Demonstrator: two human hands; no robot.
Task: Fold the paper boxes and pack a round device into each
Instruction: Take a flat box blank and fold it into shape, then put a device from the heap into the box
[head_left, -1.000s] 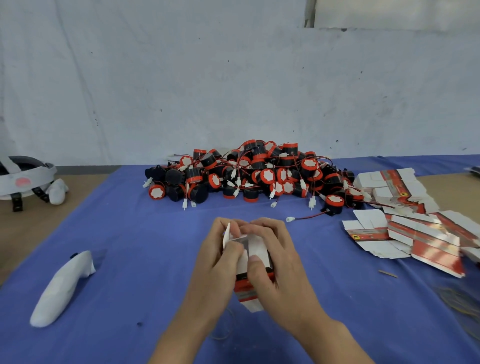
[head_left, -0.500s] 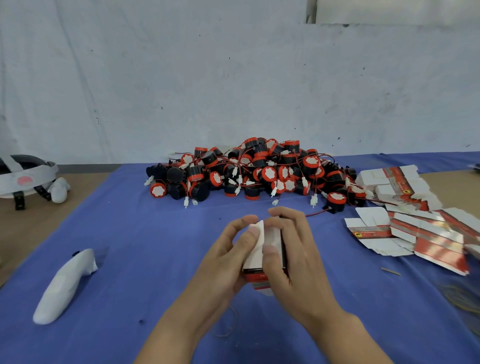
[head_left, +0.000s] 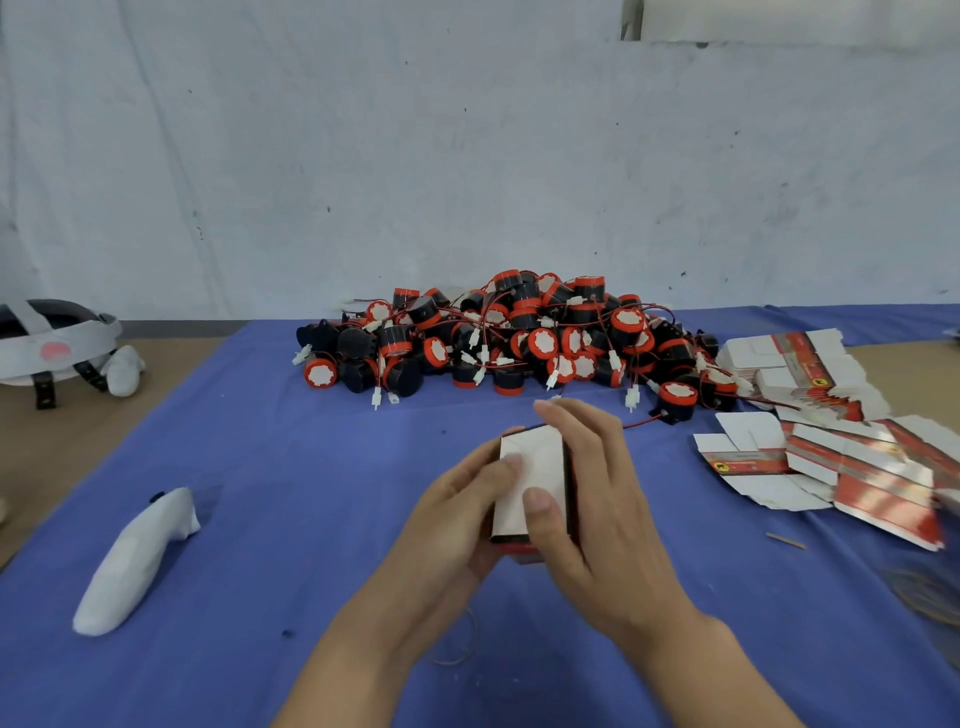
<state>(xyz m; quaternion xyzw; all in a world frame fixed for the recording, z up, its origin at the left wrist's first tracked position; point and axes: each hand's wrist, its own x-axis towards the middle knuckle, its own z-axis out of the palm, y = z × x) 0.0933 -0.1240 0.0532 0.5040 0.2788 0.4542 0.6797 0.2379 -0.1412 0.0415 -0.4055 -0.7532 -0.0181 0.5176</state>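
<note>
The blue-covered tabletop (head_left: 291, 467) carries everything. I take the heap of round devices (head_left: 519, 338) at its far middle as my mark. Right of the heap, and spreading from it toward my side, lie the flat boxes (head_left: 831, 457), loosely fanned and not yet folded.

On my side of the heap, clear of it and lifted off the cloth, both my hands are clamped on one paper box (head_left: 540, 452). My left hand (head_left: 457, 519) cups its left side with the thumb laid on the white face. My right hand (head_left: 597, 499) wraps the right side, with the fingers reaching over the end toward the heap and the thumb pressing the same white face. A red edge shows at the end farthest from the heap. I cannot tell whether a device is already inside, since my hands hide the ends.

I judge that I am squaring the box up and closing a panel. To do it well I should:
- Keep both thumbs flat on the white face so the thin card does not bow.
- Let the fingers underneath push back evenly.
- Run the pressure along the crease, not into the middle.
- Guide any flap in by its corner instead of forcing it, since this card would buckle or tear at the fold.
</note>
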